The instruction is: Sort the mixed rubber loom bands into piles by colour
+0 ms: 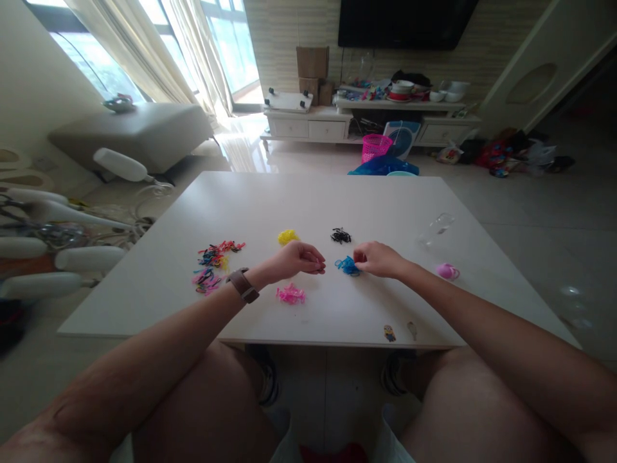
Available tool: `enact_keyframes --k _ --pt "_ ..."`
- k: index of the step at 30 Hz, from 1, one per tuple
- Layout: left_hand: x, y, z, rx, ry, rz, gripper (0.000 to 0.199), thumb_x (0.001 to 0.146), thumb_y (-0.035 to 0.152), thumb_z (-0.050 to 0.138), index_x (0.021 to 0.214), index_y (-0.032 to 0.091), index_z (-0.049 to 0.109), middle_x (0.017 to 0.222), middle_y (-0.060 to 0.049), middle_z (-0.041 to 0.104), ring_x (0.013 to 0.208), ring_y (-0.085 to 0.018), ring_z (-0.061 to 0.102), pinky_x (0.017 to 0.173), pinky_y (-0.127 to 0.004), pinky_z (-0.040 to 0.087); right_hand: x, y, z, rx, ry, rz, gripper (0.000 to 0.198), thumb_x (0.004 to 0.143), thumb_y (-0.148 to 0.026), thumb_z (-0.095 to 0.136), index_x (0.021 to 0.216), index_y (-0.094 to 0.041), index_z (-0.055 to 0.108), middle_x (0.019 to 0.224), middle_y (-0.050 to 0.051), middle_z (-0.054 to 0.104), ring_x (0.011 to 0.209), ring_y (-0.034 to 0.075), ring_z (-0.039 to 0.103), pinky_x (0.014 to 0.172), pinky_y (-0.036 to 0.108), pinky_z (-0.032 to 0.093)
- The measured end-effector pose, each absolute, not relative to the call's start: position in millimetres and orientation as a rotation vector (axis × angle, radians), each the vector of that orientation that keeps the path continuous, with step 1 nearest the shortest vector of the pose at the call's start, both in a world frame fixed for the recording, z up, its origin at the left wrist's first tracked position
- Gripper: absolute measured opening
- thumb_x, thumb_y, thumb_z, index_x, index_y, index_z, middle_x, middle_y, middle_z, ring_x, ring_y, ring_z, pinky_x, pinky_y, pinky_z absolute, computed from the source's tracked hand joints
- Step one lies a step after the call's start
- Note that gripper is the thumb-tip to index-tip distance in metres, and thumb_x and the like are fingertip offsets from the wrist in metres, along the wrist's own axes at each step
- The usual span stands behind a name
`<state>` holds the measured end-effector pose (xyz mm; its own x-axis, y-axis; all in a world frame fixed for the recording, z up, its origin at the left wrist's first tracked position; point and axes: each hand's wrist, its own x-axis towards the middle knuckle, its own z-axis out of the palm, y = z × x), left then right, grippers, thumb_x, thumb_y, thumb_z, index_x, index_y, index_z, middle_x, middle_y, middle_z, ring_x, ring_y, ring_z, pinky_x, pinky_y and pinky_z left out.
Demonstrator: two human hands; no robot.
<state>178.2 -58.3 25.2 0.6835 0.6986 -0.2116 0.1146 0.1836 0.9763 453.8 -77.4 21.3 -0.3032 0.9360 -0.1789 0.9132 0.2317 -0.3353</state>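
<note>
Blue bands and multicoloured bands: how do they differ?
The blue bands are one colour; the multicoloured bands include red, yellow and pink. The blue bands sit in a compact pile; the multicoloured bands spread wider. The right hand is at the blue bands, not the multicoloured bands. Both lie on the table.

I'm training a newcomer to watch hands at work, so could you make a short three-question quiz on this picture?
1. Which pile is the right hand at? A) yellow B) blue C) pink
2. True or false: the brown wristband is worn on the right arm.
3. Fill in: the single-colour pile closest to the near edge of the table is ____.

Key:
1. B: its fingertips are at the blue pile.
2. False: the brown wristband is on the wrist of the left hand.
3. Pink: the pink pile lies nearer that edge than the yellow, blue or black ones.
</note>
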Motion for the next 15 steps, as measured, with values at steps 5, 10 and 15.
enact_keyframes --k 5,10,15 --pt "178 -59 24 1.316 0.746 0.469 0.036 0.071 0.034 0.088 0.092 0.01 0.072 0.093 -0.017 0.078 0.09 -0.024 0.076 0.089 -0.036 0.061 445 -82 28 -1.71 -2.346 0.503 0.008 0.082 -0.022 0.064 0.08 -0.021 0.071 0.081 0.003 0.073 0.069 0.015 0.062 0.062 0.026 0.041" --pt "178 -58 23 1.323 0.756 0.472 0.035 0.072 0.033 0.088 0.095 0.011 0.071 0.093 -0.016 0.078 0.091 -0.023 0.076 0.091 -0.038 0.06 421 -99 39 -1.217 -2.313 0.617 0.009 0.087 -0.023 0.064 0.087 -0.018 0.071 0.082 0.003 0.069 0.072 0.014 0.062 0.068 0.026 0.046" --pt "181 -61 23 1.334 0.728 0.478 0.033 0.073 0.032 0.087 0.096 0.012 0.072 0.092 -0.012 0.078 0.09 -0.021 0.075 0.09 -0.035 0.06 407 -111 39 -1.084 -2.353 0.602 0.008 0.088 -0.022 0.066 0.092 -0.019 0.072 0.089 0.005 0.07 0.074 0.015 0.063 0.068 0.026 0.046"
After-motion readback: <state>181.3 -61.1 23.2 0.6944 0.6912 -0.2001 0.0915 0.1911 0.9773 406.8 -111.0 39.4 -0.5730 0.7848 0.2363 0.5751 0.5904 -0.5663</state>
